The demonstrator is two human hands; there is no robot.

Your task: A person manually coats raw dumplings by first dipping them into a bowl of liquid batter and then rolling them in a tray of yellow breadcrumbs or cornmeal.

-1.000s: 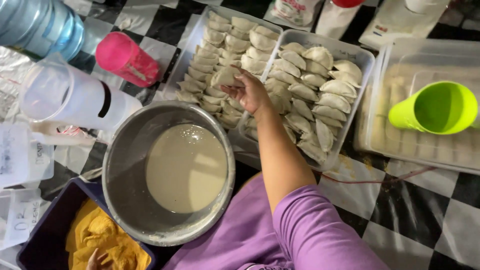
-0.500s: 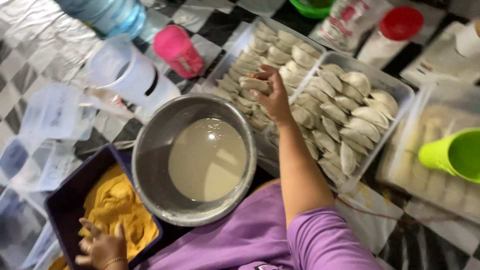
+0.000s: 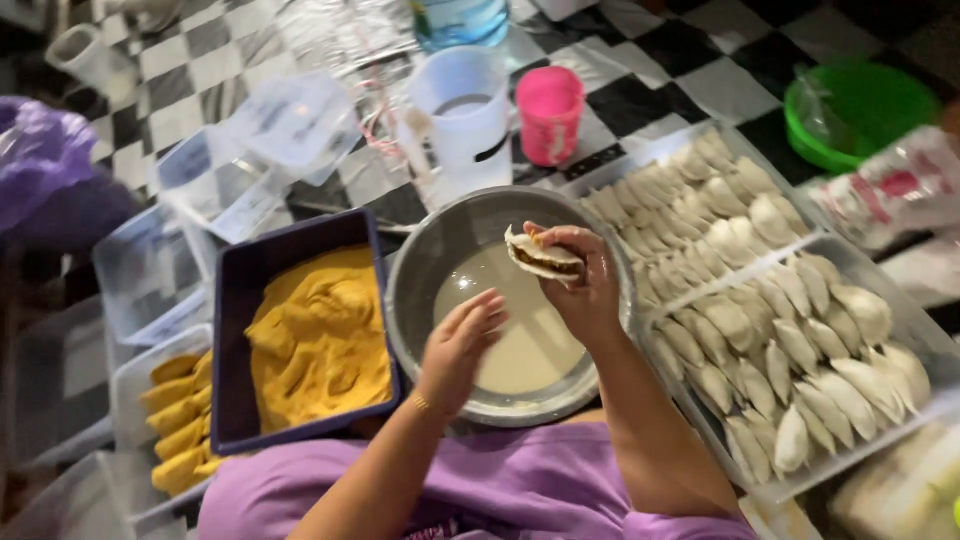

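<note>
Right hand [image 3: 585, 275] pinches a folded dumpling [image 3: 542, 256] by its sealed edge, above the metal bowl [image 3: 420, 270] of pale batter. It looks soft, light and tearable, so I grip gently. Left hand [image 3: 462, 345] hovers open, empty, nearby.

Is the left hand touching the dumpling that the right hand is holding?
Apart. In the head view the left hand hangs over the batter bowl, and pale batter shows between its fingertips and the dumpling held in the right hand.
</note>
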